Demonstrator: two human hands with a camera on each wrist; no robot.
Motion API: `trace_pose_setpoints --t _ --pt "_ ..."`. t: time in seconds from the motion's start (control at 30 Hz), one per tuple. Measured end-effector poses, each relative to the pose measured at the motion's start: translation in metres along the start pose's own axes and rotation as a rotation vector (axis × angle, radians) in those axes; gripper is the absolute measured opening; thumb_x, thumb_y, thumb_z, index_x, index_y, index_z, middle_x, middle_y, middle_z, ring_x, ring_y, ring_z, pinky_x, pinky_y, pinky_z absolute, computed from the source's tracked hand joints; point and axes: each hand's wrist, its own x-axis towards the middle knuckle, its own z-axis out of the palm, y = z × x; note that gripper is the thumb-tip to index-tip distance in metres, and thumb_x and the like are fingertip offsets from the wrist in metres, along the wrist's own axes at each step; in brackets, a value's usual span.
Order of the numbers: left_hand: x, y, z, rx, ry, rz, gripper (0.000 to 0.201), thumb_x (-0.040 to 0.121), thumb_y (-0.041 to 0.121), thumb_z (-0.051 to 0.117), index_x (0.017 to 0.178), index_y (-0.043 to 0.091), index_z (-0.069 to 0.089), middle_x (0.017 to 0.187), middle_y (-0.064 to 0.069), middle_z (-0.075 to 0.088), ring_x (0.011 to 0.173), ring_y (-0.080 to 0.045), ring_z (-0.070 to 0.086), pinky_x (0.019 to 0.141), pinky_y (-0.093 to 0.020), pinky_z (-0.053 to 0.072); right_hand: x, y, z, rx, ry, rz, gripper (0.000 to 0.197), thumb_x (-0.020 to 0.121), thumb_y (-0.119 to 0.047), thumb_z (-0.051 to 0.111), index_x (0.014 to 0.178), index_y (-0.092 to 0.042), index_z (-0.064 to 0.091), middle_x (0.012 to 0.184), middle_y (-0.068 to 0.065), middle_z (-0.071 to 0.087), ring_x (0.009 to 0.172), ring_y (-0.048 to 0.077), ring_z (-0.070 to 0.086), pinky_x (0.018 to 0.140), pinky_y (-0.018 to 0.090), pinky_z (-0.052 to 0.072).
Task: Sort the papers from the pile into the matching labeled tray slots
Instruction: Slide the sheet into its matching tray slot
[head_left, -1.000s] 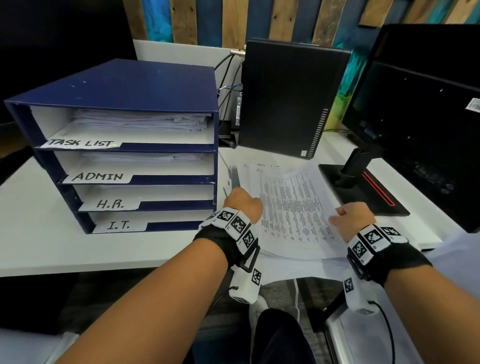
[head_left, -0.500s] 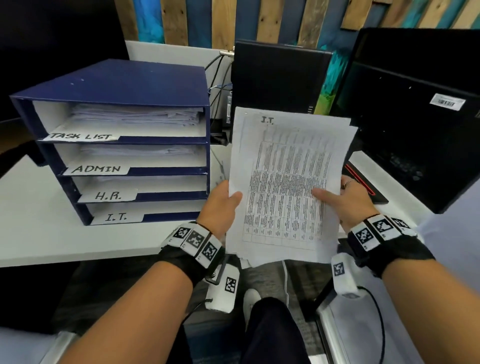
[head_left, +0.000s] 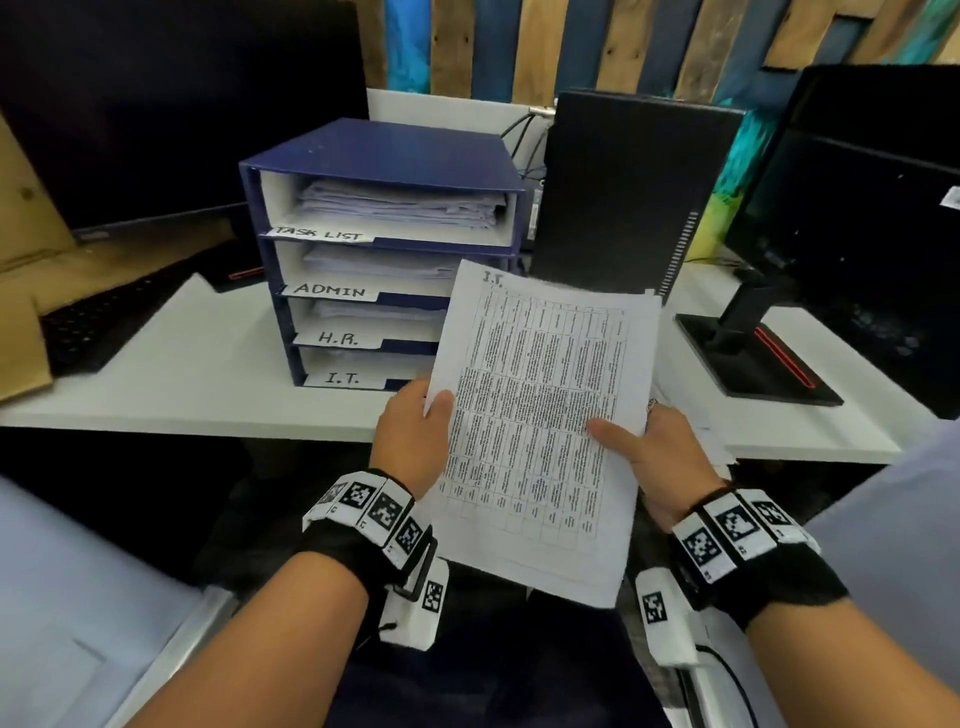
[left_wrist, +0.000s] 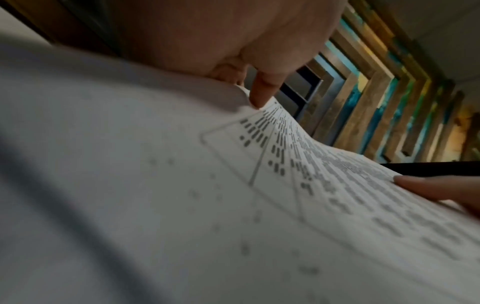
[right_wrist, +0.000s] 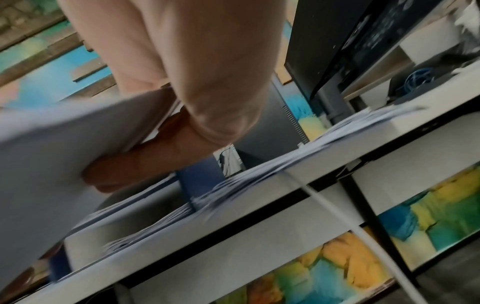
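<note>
I hold a printed sheet headed "I.T." (head_left: 540, 415) up in front of me with both hands. My left hand (head_left: 415, 436) pinches its left edge, thumb on the printed face. My right hand (head_left: 649, 452) grips the right edge, thumb on top and fingers behind the sheet (right_wrist: 39, 154). The left wrist view shows the sheet (left_wrist: 285, 185) from very close. A blue tray stack (head_left: 384, 156) stands on the white desk (head_left: 197, 364) with slots labelled TASK LIST, ADMIN, H.R. and I.T. (head_left: 345, 378), the last one lowest. The paper pile (head_left: 685, 410) lies on the desk behind my right hand, mostly hidden.
A black computer case (head_left: 634, 192) stands right of the trays. A monitor (head_left: 872, 223) on a black stand (head_left: 753, 358) fills the right side. A black keyboard (head_left: 104, 322) and a cardboard box (head_left: 31, 270) lie at the left.
I lifted the I.T. sheet off the pile and raised it upright. It has since moved a little left, toward the tray stack, as my view pulled back.
</note>
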Motion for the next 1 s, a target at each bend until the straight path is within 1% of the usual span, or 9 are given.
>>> trace_pose_setpoints --t 0.13,0.27,0.33,0.43,0.57,0.67,0.8,0.9,1.0 --pt "-0.007 -0.034 -0.034 0.089 0.035 -0.184 0.026 0.095 0.016 0.047 0.071 0.012 0.054 0.071 -0.005 0.057 0.075 -0.028 0.053 0.068 -0.036 0.043 -0.006 0.01 0.041 0.012 -0.131 0.095 0.028 0.09 0.0 0.069 0.115 -0.013 0.069 0.109 0.003 0.076 0.1 0.021 0.073 0.092 0.045 0.056" --pt "-0.015 -0.062 -0.074 0.237 0.068 -0.305 0.032 0.095 0.018 0.049 0.063 0.023 0.045 0.08 -0.009 0.055 0.08 -0.024 0.05 0.078 -0.041 0.047 -0.003 0.021 0.086 -0.008 -0.258 0.186 0.028 0.09 0.002 0.068 0.115 -0.009 0.069 0.109 0.006 0.076 0.1 0.023 0.073 0.09 0.042 0.058" --pt "-0.016 -0.072 -0.09 0.257 0.079 -0.354 0.033 0.095 0.017 0.048 0.062 0.02 0.044 0.075 -0.007 0.053 0.076 -0.024 0.049 0.073 -0.038 0.045 -0.001 0.026 0.104 -0.013 -0.293 0.227 0.03 0.089 0.001 0.07 0.117 -0.011 0.069 0.111 0.006 0.075 0.103 0.023 0.072 0.093 0.043 0.057" --pt "-0.008 -0.078 -0.104 0.211 0.11 -0.407 0.035 0.091 0.01 0.046 0.057 0.012 0.036 0.06 -0.006 0.041 0.06 -0.023 0.041 0.061 -0.03 0.034 0.005 0.029 0.124 0.0 -0.272 0.284 0.032 0.089 0.0 0.07 0.121 -0.007 0.068 0.114 0.009 0.074 0.104 0.025 0.072 0.086 0.038 0.06" --pt "0.011 -0.068 -0.115 0.279 0.144 -0.393 0.035 0.095 0.01 0.045 0.06 0.011 0.041 0.061 -0.003 0.043 0.057 -0.019 0.042 0.054 -0.025 0.029 0.005 0.031 0.128 0.031 -0.229 0.345 0.02 0.092 0.0 0.067 0.111 -0.003 0.07 0.107 0.015 0.075 0.097 0.03 0.074 0.085 0.05 0.06" --pt "0.031 -0.056 -0.115 0.286 0.144 -0.334 0.028 0.095 0.011 0.045 0.067 0.006 0.044 0.064 -0.006 0.045 0.063 -0.022 0.044 0.052 -0.027 0.028 0.002 0.034 0.123 -0.052 -0.271 0.346 0.02 0.095 -0.002 0.062 0.112 -0.012 0.068 0.105 0.01 0.077 0.095 0.028 0.074 0.078 0.049 0.062" --pt "0.058 -0.041 -0.114 0.251 0.099 -0.278 0.028 0.095 0.019 0.05 0.071 0.008 0.042 0.068 -0.009 0.04 0.057 -0.018 0.038 0.051 -0.028 0.024 0.017 0.029 0.124 -0.17 -0.123 0.229 0.019 0.094 -0.001 0.06 0.099 -0.017 0.07 0.107 0.009 0.076 0.097 0.028 0.073 0.09 0.05 0.058" --pt "0.068 -0.035 -0.119 0.192 0.031 -0.371 0.033 0.094 0.027 0.055 0.066 0.013 0.046 0.064 -0.003 0.047 0.053 -0.015 0.044 0.05 -0.026 0.036 0.046 0.013 0.134 -0.198 -0.004 0.217 0.015 0.093 -0.004 0.06 0.1 -0.015 0.067 0.107 0.008 0.073 0.099 0.028 0.07 0.094 0.047 0.056" --pt "0.064 -0.032 -0.124 -0.047 -0.069 -0.573 0.012 0.095 0.014 0.052 0.091 0.004 0.055 0.071 -0.014 0.067 0.045 -0.02 0.059 0.04 -0.021 0.045 0.079 0.001 0.146 -0.178 0.101 0.212 0.009 0.089 -0.009 0.065 0.084 -0.016 0.068 0.098 0.01 0.073 0.097 0.033 0.069 0.095 0.052 0.055"
